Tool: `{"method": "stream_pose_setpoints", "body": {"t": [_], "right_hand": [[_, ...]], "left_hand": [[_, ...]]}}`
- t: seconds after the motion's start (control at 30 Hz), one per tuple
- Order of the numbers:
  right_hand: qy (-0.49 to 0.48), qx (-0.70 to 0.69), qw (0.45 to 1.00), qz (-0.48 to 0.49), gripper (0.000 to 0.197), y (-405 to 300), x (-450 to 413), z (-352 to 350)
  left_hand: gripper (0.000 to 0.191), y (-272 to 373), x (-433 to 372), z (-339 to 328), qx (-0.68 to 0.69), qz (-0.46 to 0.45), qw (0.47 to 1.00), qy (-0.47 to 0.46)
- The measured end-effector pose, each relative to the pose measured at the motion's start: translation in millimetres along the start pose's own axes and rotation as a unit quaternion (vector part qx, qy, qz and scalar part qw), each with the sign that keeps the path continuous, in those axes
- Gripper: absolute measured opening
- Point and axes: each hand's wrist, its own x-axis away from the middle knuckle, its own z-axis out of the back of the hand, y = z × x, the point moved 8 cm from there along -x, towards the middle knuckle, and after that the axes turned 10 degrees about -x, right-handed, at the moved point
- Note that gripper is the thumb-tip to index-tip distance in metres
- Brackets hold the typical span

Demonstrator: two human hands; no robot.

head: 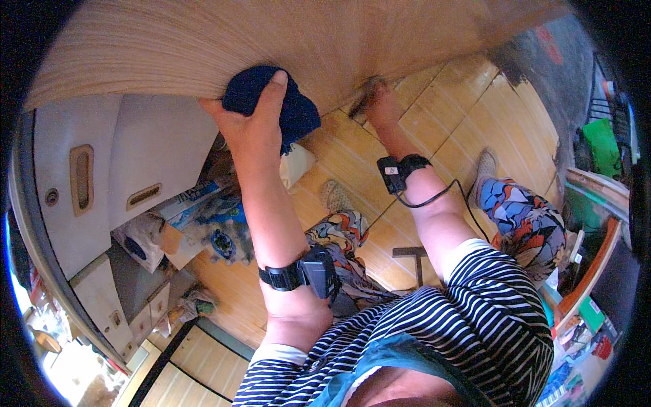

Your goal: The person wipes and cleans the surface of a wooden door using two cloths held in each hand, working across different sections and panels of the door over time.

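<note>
My left hand (pixel 254 117) is closed around a dark blue cloth (pixel 295 114), thumb on top, at the lower edge of a large wood-grain panel (pixel 325 40). Part of the cloth hangs below my fingers, and my other fingers are partly hidden. Farther right, my right hand (pixel 381 99) is beside the panel's edge, low over the tiled floor. It is blurred, and something dark shows at its fingers; whether it holds that cannot be told.
Pale cabinet doors (pixel 157 137) with recessed handles stand at the left, above plastic bags (pixel 140 244) and packages. A dark metal T-shaped piece (pixel 418 259) lies near my legs. At the right are a green item (pixel 601 145) and a curved wooden edge (pixel 592 269).
</note>
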Motion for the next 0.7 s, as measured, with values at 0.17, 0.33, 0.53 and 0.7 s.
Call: {"method": "stream_pose_setpoints", "body": {"t": [0.17, 0.33, 0.53, 0.7], "right_hand": [[0.013, -0.055, 0.995, -0.087, 0.043, -62, 14, 15], [0.034, -0.068, 0.997, 0.028, 0.031, -28, 14, -5], [0.042, -0.011, 0.999, -0.025, 0.040, -43, 6, 20], [-0.060, 0.173, 0.978, 0.099, 0.034, -48, 20, -15]], "left_hand": [[0.089, -11, 0, 26, 0.001, 0.030, 0.999, 0.031], [0.088, -5, -3, -1, 0.032, 0.005, 0.999, 0.003], [0.085, -6, -2, 18, 0.009, 0.009, 1.000, 0.003], [0.086, -9, -4, 4, 0.035, 0.024, 0.999, -0.006]]}}
